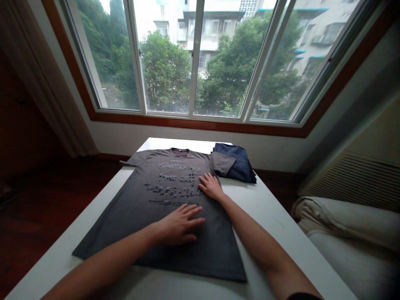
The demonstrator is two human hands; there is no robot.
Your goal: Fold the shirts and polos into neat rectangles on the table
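A dark grey T-shirt (134, 221) lies spread flat, front side up, with its collar toward the window and dark lettering on the chest. My left hand (179, 225) is over the lower middle of the shirt, fingers spread; whether it touches the cloth I cannot tell. Farther up, my right hand (211, 186) rests flat on the shirt's right side beside the lettering, its fingers apart. Neither hand holds anything. The shirt's right sleeve overlaps a folded stack of dark navy clothing (239, 162) at the far right corner.
The white table (268, 212) bears the shirt and the stack. Beyond it are a wall and a wide sliding window (192, 62). A curtain (40, 75) hangs at the left. To the right are a pale cushioned seat (353, 241) and a slatted vent (356, 179).
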